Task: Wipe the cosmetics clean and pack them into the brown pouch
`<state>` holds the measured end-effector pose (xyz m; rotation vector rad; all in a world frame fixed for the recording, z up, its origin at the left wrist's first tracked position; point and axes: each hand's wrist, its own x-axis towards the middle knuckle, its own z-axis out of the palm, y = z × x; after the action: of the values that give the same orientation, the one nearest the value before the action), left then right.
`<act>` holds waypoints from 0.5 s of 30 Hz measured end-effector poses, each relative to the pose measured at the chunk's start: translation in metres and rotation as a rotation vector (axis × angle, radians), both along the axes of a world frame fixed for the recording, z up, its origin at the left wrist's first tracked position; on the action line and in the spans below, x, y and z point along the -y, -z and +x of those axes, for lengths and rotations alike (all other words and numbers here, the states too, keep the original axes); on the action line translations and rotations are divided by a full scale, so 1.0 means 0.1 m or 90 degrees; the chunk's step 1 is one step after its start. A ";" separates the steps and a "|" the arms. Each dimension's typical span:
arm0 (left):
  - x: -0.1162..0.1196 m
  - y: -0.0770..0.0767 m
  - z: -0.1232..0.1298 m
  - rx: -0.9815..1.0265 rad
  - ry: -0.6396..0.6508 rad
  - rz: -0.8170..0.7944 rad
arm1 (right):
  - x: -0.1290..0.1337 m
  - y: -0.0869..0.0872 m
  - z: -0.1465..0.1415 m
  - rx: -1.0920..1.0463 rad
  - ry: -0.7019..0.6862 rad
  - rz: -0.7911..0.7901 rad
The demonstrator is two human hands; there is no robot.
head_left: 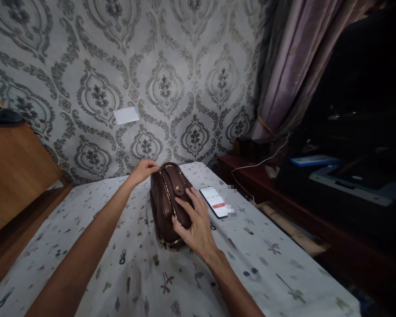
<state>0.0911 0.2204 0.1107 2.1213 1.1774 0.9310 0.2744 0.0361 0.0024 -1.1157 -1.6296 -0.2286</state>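
A dark brown leather handbag (160, 204) with gold-toned zippers stands on the patterned bedsheet. My left hand (144, 171) reaches to the bag's far end, its thumb and fingers pinched at the end of the long zipper (166, 187). Whatever small part sits between those fingertips is hidden. Across the right part of the bag's top lies my right hand (198, 222), fingers and thumb spread and touching the leather. Between the two hands shows a flap with a round metal stud (178, 189). The zipper looks closed along its visible length, though its far end is covered.
To the bag's right a phone (214, 201) lies with its screen lit. A wooden bed end (16, 171) rises at the left. At the right, a dark red ledge (229, 163) carries a white cable (264, 160). Patterned wallpaper backs the bed.
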 end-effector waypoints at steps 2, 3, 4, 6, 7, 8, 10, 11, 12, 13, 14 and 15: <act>0.00 0.08 -0.01 -0.018 0.005 -0.005 | 0.00 -0.01 0.00 0.001 -0.003 0.000; -0.01 0.11 0.00 -0.021 0.003 -0.008 | 0.00 -0.01 0.00 0.001 -0.003 0.002; -0.02 0.14 0.02 -0.022 -0.001 -0.012 | 0.00 -0.01 0.00 0.002 -0.002 0.004; -0.07 0.19 0.07 -0.015 -0.013 -0.024 | 0.00 -0.01 -0.01 0.004 0.001 0.007; -0.09 0.21 0.09 -0.009 -0.021 -0.030 | 0.00 -0.01 -0.01 0.007 0.002 0.008; -0.12 0.23 0.11 -0.001 -0.029 -0.037 | 0.00 -0.01 -0.01 0.009 0.001 0.010; -0.15 0.25 0.13 0.014 -0.042 -0.050 | 0.00 -0.01 -0.01 0.010 0.001 0.011; -0.15 0.26 0.12 0.020 -0.046 -0.058 | 0.00 -0.01 -0.01 0.010 0.001 0.010; -0.15 0.26 0.12 0.026 -0.048 -0.067 | 0.00 -0.01 -0.01 0.009 0.001 0.009; -0.13 0.26 0.11 0.033 -0.049 -0.075 | 0.00 -0.01 -0.01 0.007 0.000 0.008; -0.11 0.25 0.10 0.040 -0.049 -0.084 | 0.00 -0.02 -0.01 0.005 0.000 0.007; -0.09 0.25 0.09 0.047 -0.048 -0.092 | 0.00 -0.02 -0.01 0.004 -0.002 0.006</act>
<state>0.0997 0.2296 0.0857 1.9241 1.2566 0.9200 0.2735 0.0357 0.0041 -1.1062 -1.6346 -0.2367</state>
